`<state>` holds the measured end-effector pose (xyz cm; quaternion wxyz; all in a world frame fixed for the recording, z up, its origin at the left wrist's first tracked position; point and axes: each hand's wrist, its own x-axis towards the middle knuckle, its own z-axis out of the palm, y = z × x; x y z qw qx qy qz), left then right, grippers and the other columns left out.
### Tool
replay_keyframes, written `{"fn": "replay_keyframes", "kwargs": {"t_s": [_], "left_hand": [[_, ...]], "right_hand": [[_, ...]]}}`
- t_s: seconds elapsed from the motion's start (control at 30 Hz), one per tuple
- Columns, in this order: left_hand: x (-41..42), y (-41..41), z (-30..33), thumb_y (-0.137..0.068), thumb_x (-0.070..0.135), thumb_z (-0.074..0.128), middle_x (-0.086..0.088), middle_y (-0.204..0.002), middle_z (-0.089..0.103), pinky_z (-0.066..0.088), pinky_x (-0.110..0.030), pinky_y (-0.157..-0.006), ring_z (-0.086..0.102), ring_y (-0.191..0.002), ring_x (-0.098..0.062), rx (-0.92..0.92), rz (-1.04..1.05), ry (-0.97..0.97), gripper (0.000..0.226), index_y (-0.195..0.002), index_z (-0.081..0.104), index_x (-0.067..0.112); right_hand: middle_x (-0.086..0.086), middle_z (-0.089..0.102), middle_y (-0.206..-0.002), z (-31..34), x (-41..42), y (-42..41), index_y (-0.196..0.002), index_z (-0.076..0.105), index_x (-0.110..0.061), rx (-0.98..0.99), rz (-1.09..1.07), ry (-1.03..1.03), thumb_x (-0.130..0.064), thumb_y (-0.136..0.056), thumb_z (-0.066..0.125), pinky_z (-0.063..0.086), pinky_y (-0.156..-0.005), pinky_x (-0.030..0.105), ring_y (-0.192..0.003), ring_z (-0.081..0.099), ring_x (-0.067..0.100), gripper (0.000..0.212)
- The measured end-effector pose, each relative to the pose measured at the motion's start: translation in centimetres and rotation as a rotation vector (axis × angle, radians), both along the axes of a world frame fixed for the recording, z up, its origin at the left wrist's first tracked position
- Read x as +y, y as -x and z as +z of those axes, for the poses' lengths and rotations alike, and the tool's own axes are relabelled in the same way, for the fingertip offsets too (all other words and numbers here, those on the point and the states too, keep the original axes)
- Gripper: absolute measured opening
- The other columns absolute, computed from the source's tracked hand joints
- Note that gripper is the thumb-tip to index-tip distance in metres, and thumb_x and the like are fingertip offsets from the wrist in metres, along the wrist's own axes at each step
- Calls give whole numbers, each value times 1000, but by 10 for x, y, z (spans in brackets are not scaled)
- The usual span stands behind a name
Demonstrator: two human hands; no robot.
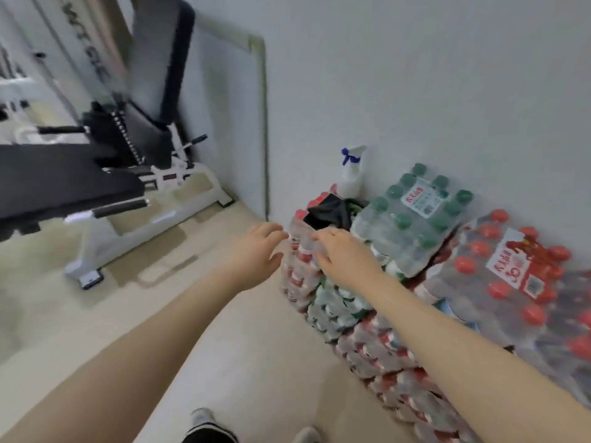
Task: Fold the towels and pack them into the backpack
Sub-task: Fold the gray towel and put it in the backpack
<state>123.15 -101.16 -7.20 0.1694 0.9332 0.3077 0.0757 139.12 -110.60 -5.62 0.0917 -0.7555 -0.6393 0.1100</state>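
Observation:
Both my arms reach forward toward a stack of shrink-wrapped water bottle packs against the wall. A dark black item [332, 211], maybe cloth or a bag, lies on top of the stack's far left end; I cannot tell what it is. My left hand [256, 254] hovers just left of the stack with fingers relaxed, holding nothing. My right hand [339, 254] lies over the top edge of a red-capped pack [302, 247], fingers spread, just below the dark item. No towel or backpack is clearly visible.
Green-capped bottle packs [412, 219] and red-capped packs [511, 276] are stacked along the wall. A white spray bottle [351, 172] stands behind them. A black-and-white weight bench [96, 183] fills the left. My feet [204, 423] stand on the pale floor.

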Motion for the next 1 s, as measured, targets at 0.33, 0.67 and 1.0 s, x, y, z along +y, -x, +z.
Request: {"fn": "replay_keyframes", "kwargs": {"t_s": [0.33,0.67,1.0], "left_hand": [[64,330,-9,-95,24,42,1,-135,49,42,-34,-96,48,-121,-20,98,599,93,39,-134,42,18],[114,590,-8,-95,21,42,0,-126,56,30,-19,-75,54,-111,-17,41,970,120,33,-127,50,16],[248,735,-34,-94,21,42,0,-121,57,45,-32,-84,56,-107,-20,-4,1139,193,33,-126,51,17]], "right_hand": [[5,47,-136,-19,165,295,-132,43,-15,-26,550,54,-25,-96,39,38,-95,34,-124,43,24,38],[7,51,-129,-22,281,551,-126,48,-14,-68,847,63,-23,-95,39,43,-88,38,-117,48,26,34],[6,46,-136,-60,450,702,-131,44,-14,-86,954,121,-25,-95,39,41,-92,36,-123,44,24,37]]}}
